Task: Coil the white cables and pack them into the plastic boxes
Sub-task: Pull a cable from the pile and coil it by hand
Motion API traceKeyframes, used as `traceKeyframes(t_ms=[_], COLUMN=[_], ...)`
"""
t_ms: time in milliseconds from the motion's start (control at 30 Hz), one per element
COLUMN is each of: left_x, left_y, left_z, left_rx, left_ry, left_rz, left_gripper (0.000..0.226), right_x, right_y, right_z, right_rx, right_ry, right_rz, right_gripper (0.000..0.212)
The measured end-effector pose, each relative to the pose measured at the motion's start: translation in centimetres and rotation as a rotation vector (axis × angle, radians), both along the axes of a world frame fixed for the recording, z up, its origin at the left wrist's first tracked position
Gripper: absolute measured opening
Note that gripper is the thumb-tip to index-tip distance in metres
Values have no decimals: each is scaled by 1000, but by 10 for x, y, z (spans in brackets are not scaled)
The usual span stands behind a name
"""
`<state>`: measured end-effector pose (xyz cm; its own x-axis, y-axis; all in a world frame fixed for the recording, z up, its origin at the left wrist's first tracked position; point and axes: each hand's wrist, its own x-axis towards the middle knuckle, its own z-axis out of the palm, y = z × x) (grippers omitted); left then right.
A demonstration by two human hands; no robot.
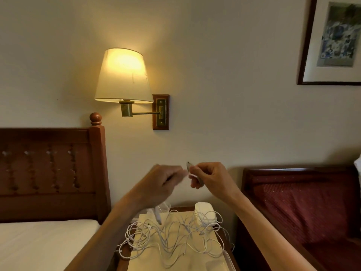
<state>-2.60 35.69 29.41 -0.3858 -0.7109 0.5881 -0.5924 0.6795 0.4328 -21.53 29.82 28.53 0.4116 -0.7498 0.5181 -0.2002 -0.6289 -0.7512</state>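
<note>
A tangle of white cables lies spread over a cream sheet on the small bedside table. A white plastic box stands at the table's back right, with cable looped around it. Both hands are raised above the table, close together. My right hand grips a white cable end and a thin metallic piece that sticks up from its fingers. My left hand is blurred, its fingers curled toward the same white cable; a cable end hangs below it.
A bed with white sheet and wooden headboard is on the left. A red upholstered seat with a dark wooden frame stands on the right. A lit wall lamp hangs above, and crumpled clear plastic lies at the table's back.
</note>
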Motion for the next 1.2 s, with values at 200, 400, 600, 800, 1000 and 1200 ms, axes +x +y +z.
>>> traceKeyframes(t_ms=[200, 400, 600, 800, 1000, 1200], left_x=[19, 20, 34, 16, -19, -23], left_y=[-26, -38, -48, -45, -33, -29], left_z=[-9, -43, -38, -38, -35, -37], left_rx=[-397, -443, -442, -164, 491, 818], left_ry=[-168, -506, -365, 415, 1322, 1300], left_rz=[167, 200, 264, 325, 153, -27], left_gripper=[40, 11, 21, 14, 11, 25], right_x=[-5, -5, -10, -2, 13, 20], right_y=[3, -9, -9, -6, -1, -3], right_z=[3, -3, 2, 4, -2, -4], right_rx=[-14, 135, 499, 762, 743, 666], right_ry=[6, 145, -100, -387, -417, -407], right_rz=[-29, -85, 12, 249, 207, 74], right_gripper=[39, 46, 45, 49, 50, 47])
